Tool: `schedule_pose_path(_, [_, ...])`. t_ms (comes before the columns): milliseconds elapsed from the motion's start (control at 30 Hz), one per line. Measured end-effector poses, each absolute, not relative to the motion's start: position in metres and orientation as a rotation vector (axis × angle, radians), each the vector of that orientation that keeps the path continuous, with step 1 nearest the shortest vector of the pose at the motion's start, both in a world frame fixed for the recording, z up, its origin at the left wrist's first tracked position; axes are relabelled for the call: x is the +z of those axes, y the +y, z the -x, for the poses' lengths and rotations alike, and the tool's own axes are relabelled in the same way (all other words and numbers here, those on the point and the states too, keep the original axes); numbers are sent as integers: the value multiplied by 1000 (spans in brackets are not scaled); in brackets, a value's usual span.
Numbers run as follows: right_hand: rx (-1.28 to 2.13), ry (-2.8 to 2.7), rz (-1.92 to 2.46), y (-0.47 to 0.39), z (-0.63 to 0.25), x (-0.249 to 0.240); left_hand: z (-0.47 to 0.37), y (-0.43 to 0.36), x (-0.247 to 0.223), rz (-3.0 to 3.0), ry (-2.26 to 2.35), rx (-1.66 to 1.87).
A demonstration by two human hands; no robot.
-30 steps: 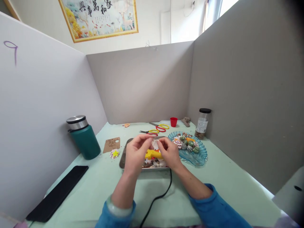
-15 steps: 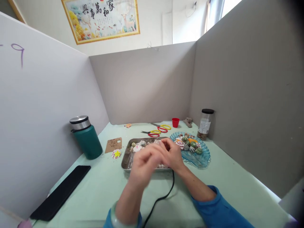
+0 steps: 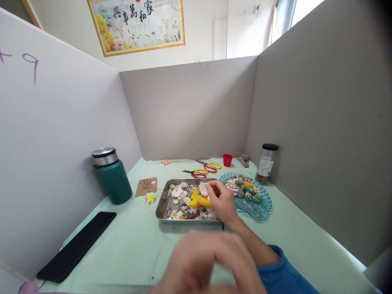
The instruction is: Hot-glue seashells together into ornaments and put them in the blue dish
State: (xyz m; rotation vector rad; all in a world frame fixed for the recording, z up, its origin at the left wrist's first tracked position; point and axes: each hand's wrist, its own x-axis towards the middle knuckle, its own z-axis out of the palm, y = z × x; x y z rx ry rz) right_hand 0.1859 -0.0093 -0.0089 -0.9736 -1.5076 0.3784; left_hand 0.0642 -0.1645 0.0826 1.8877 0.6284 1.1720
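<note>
My right hand (image 3: 223,201) is closed over the right part of a metal tray (image 3: 159,214), its thumb and forefinger pinching a white shell (image 3: 203,188). Just left of it, a yellow hot glue gun (image 3: 199,200) lies on the shells in the tray, its handle reaching toward my hand. Small shells (image 3: 177,191) of several kinds fill much of the tray. My left hand (image 3: 211,257) is close to the camera at the bottom, blurred, with bent fingers; its fingertips are hidden.
A blue glass dish (image 3: 260,210) holds shells and green-patterned balls. Two pairs of scissors (image 3: 199,173), a red cup (image 3: 227,160) and a jar (image 3: 266,165) stand or lie behind. At left are a green bottle (image 3: 113,179), brown card (image 3: 146,186), flower-like piece (image 3: 150,199) and black slab (image 3: 78,245).
My left hand has come away from my right hand, down toward the camera, uncovering the tray and glue gun. My right hand stays nearly in place with the shell.
</note>
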Motion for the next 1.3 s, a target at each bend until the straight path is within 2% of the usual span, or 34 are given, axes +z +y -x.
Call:
schedule_pose_path(133, [386,-1518,970,-10,-186,-9,-56,-95,75,-1612,856,1424])
schedule_pose_path(333, [340,-1511,985,-9,-186,-7,-38,-18,30,-1536,1195,1527])
schedule_pose_path(533, [328,-1489,1026,-8,-185,-10,-39,-13,11,-1336,1168,1540])
schedule_pose_path(1033, [331,-1512,1032,-10,-184,-8,-40,-11,8,-1253,1011,1505])
schedule_pose_path(1300, [333,-1508,1030,-10,-184,-8,-42,-11,8,-1350,1086,1504])
